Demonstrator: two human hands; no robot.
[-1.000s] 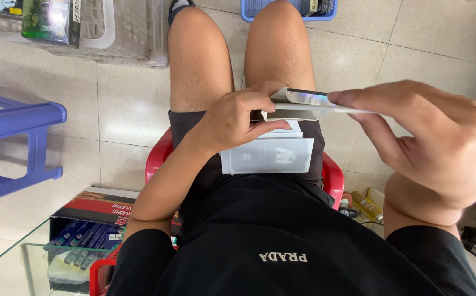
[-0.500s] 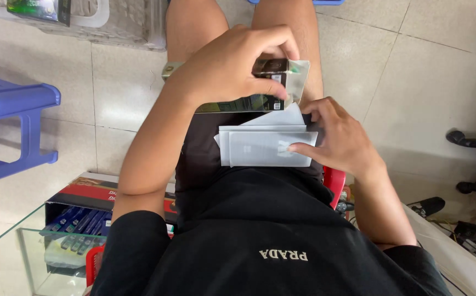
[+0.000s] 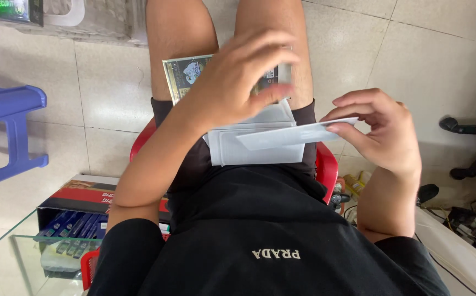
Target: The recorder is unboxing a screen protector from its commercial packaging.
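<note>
My left hand point(image 3: 243, 77) hovers over my thighs, shut on a flat rectangular package point(image 3: 186, 74) with a dark printed face and a pale border. Its fingers cover most of the package. My right hand point(image 3: 383, 134) is to the right of my lap and pinches one end of a thin white envelope point(image 3: 298, 133), held nearly level. Beneath both, a small stack of white envelopes point(image 3: 260, 151) lies on my black shorts.
I sit on a red plastic chair point(image 3: 327, 167) on a tiled floor. A blue stool point(image 3: 7, 123) stands left. An open box of blue items point(image 3: 73, 222) sits under a glass table corner point(image 3: 7, 255). Cables point(image 3: 468, 219) and a black chair base point(image 3: 471, 145) lie right.
The flat package went from both hands into my left hand alone. My right hand dropped to the stack on my lap, then lifted one white envelope off it to the right.
</note>
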